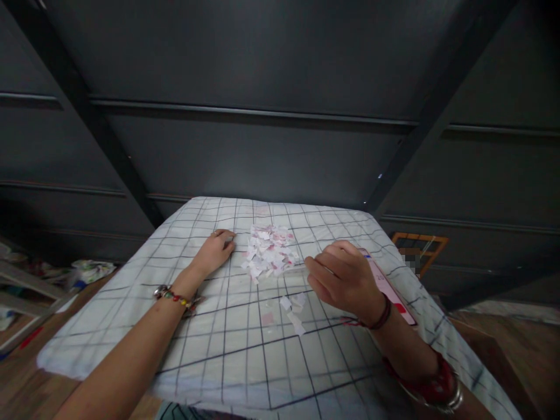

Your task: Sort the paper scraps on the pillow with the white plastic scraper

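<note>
A heap of torn paper scraps (269, 251), white with some pink pieces, lies in the middle of the checked tablecloth. Just left of the heap my left hand (216, 251) rests on the cloth, fingers loosely extended and holding nothing. My right hand (343, 277) is raised at the heap's right side, its fingers curled together. Whatever may be between those fingertips is hidden. Nearer to me lie a few separate white scraps (295, 312) and a pale pink piece (268, 319).
A phone (394, 294) with a pink screen lies partly behind my right wrist. Dark metal panels (258, 163) rise beyond the table's far edge. On the right is a wooden frame (431, 251); on the left, a light-coloured rack (30, 289) stands beside the table.
</note>
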Demonstrator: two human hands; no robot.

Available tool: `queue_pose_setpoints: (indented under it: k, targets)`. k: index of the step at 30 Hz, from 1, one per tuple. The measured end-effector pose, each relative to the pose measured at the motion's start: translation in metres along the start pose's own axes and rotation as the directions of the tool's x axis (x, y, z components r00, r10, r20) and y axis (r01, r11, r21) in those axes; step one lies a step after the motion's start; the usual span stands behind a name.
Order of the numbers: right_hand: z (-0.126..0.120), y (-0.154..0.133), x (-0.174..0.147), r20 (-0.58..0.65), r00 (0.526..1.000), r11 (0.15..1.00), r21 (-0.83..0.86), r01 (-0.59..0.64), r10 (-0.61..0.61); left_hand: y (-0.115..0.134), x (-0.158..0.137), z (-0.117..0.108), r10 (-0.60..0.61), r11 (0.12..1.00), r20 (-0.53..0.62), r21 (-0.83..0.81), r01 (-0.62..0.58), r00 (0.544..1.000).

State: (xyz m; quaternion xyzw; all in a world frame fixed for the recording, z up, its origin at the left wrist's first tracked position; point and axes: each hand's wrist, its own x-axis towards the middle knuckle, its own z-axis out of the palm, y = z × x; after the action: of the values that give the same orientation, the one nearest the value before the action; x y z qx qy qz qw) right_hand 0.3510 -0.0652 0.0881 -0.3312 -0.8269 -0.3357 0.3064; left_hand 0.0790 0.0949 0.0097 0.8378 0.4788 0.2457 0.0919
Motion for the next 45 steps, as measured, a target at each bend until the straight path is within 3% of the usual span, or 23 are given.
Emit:
queue_pose_setpoints:
  k: [7, 13, 19, 24, 39, 42, 45]
  targets:
    - [-0.0008, -0.0017, 0.0, 0.025, 1.0, 1.0, 0.007, -0.002, 0.002, 0.0013, -0.0004, -0.0006, -0.01, 1.0, 0.008, 0.015, 0.01, 1.0]
    - [-0.0009, -0.0002, -0.0009, -0.083, 0.996, 1.0, 0.002, -0.016, 0.016, 0.0026, -0.0006, -0.0025, -0.001, 1.0, 0.029, 0.028, 0.0, 1.0]
    - [-0.0006, -0.0007, 0.0, -0.006, 1.0, 1.0, 0.031, -0.002, 0.002, 0.0028, -0.0012, -0.0025, -0.013, 1.0, 0.02, 0.017, 0.013, 1.0]
    - [-0.0012, 0.0001, -0.0015, -0.063, 0.998, 1.0, 0.018, -0.007, 0.008, 0.0018, -0.0008, -0.0024, -0.003, 1.0, 0.027, 0.021, 0.002, 1.0]
    - [-0.0007, 0.0002, -0.0019, -0.035, 0.999, 0.999, 0.038, -0.024, 0.025, 0.0022, -0.0006, -0.0014, -0.001, 0.999, 0.037, 0.045, -0.001, 0.999]
    - [-0.0008, -0.0012, -0.0019, -0.012, 1.0, 0.995, 0.1, 0.007, -0.006, 0.0011, -0.0005, -0.0015, 0.001, 0.999, 0.033, 0.037, -0.002, 0.999]
    - [0.0004, -0.0033, -0.0022, -0.065, 0.997, 0.994, 0.102, 0.034, -0.027, 0.0005, -0.0005, -0.0012, -0.005, 1.0, 0.024, 0.028, 0.004, 1.0]
